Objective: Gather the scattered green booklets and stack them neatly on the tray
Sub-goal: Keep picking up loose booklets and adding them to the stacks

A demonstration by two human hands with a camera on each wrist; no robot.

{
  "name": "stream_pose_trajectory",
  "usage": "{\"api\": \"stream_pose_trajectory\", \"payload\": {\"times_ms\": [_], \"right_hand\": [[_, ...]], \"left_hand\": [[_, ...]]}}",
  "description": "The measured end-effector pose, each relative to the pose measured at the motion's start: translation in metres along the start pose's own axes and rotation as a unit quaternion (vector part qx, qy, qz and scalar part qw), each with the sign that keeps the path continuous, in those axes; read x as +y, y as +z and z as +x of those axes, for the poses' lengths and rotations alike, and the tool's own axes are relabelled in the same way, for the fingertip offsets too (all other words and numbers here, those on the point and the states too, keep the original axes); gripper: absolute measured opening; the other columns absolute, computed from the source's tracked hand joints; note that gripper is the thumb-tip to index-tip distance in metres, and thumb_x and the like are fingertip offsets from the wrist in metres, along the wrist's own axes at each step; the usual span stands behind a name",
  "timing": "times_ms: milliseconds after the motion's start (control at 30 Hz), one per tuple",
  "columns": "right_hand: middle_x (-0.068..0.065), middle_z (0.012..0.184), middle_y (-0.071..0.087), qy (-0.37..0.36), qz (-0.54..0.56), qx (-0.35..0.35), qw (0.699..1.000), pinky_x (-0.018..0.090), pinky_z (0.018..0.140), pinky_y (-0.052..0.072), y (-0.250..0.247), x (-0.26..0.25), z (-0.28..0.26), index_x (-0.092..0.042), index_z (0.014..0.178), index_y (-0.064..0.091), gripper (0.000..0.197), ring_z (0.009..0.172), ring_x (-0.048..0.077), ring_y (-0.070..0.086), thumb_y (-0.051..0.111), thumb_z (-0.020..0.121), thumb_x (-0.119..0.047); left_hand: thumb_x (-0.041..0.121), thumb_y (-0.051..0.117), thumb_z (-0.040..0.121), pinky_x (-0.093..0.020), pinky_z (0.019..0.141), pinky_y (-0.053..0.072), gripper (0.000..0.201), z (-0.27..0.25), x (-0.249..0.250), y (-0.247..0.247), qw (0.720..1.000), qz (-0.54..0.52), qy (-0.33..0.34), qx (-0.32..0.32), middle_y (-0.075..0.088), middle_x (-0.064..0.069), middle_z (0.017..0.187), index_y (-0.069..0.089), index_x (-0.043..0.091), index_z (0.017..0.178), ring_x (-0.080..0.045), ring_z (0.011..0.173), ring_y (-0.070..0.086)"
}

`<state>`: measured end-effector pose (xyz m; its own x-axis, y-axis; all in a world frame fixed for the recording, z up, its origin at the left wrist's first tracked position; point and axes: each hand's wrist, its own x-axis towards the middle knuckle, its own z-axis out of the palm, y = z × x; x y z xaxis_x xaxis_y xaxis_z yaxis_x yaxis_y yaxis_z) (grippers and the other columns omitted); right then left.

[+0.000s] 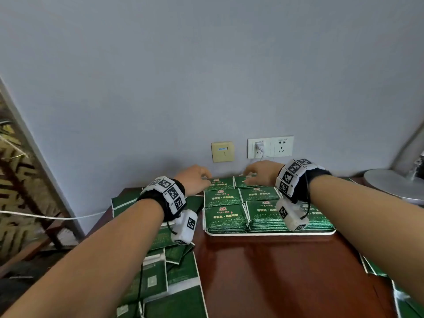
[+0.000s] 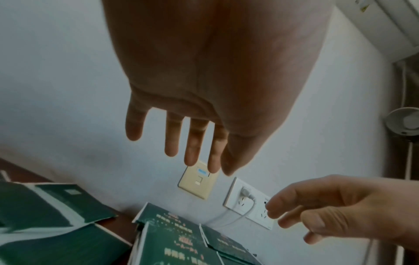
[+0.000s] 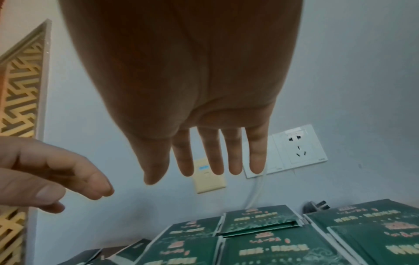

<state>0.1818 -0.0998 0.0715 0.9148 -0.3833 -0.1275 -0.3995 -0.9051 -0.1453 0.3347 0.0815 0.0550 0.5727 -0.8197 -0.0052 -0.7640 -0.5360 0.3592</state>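
Stacks of green booklets (image 1: 226, 218) fill the white tray (image 1: 270, 233) in rows, seen again in the left wrist view (image 2: 179, 240) and in the right wrist view (image 3: 260, 238). My left hand (image 1: 195, 177) hovers over the tray's far left stack, fingers straight and spread (image 2: 192, 152), holding nothing. My right hand (image 1: 257, 172) hovers over the far middle stack, fingers likewise straight (image 3: 215, 161) and empty. Loose booklets (image 1: 174, 278) lie scattered on the table to the left, partly under my left forearm. More lie at the right edge (image 1: 376, 269).
The dark wooden table (image 1: 275, 271) meets a grey wall carrying a beige wall plate (image 1: 222, 151) and white sockets (image 1: 270, 146) with a plugged-in charger. A lamp base (image 1: 394, 182) stands at the right. A white cable (image 1: 46, 216) runs off left.
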Motion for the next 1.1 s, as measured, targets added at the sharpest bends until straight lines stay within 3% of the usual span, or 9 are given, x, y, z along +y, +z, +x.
{"api": "stream_pose_trajectory", "payload": {"times_ms": [167,300,500,767,967,1100], "right_hand": [[0.005,0.137,0.054,-0.023,-0.008,0.012,1.0,0.033,0.101,0.039,0.0,-0.051,-0.049,-0.021,0.137,0.049,0.051,0.122,0.023,0.052,0.054,0.093,-0.047],[0.004,0.137,0.053,-0.045,-0.011,0.02,0.999,0.032,0.101,0.037,0.008,-0.089,-0.08,-0.021,0.137,0.05,0.049,0.123,0.023,0.051,0.055,0.094,-0.044],[0.002,0.135,0.054,-0.076,-0.033,0.018,0.996,0.033,0.1,0.038,0.032,-0.138,-0.102,-0.023,0.137,0.051,0.049,0.122,0.022,0.051,0.056,0.093,-0.044],[0.003,0.134,0.057,-0.114,-0.036,-0.01,0.993,0.031,0.098,0.042,0.076,-0.189,-0.063,-0.019,0.138,0.049,0.052,0.119,0.023,0.054,0.061,0.09,-0.036],[0.005,0.139,0.052,-0.135,-0.039,-0.043,0.989,0.034,0.104,0.042,0.106,-0.211,-0.014,-0.02,0.14,0.046,0.055,0.124,0.024,0.052,0.062,0.09,-0.034],[0.007,0.138,0.052,-0.147,-0.043,-0.059,0.986,0.037,0.103,0.043,0.117,-0.218,0.01,-0.019,0.143,0.042,0.063,0.123,0.025,0.052,0.068,0.086,-0.028]], "left_hand": [[0.023,0.057,0.093,-0.024,0.09,0.037,0.035,-0.073,-0.003,-0.014,1.0,0.011,-0.006,0.023,0.056,-0.005,0.133,0.059,0.017,0.127,-0.023,0.12,0.053],[0.022,0.06,0.092,-0.026,0.1,0.037,0.037,-0.126,-0.017,-0.018,0.999,0.0,-0.02,0.029,0.056,-0.004,0.135,0.058,0.018,0.128,-0.021,0.123,0.052],[0.022,0.061,0.091,-0.021,0.092,0.035,0.038,-0.189,-0.046,-0.018,0.998,0.012,-0.042,0.042,0.056,-0.003,0.134,0.058,0.017,0.129,-0.019,0.121,0.053],[0.022,0.064,0.088,-0.025,0.094,0.041,0.038,-0.219,-0.124,-0.009,0.991,0.03,-0.124,0.036,0.058,-0.004,0.131,0.06,0.019,0.125,-0.02,0.116,0.055],[0.023,0.069,0.083,-0.027,0.099,0.041,0.051,-0.21,-0.171,0.01,0.983,0.034,-0.178,0.013,0.052,-0.005,0.138,0.055,0.02,0.132,-0.022,0.122,0.052],[0.029,0.073,0.081,-0.03,0.094,0.045,0.057,-0.198,-0.188,0.019,0.98,0.04,-0.195,0.002,0.053,-0.007,0.132,0.052,0.019,0.133,-0.022,0.115,0.054]]}}
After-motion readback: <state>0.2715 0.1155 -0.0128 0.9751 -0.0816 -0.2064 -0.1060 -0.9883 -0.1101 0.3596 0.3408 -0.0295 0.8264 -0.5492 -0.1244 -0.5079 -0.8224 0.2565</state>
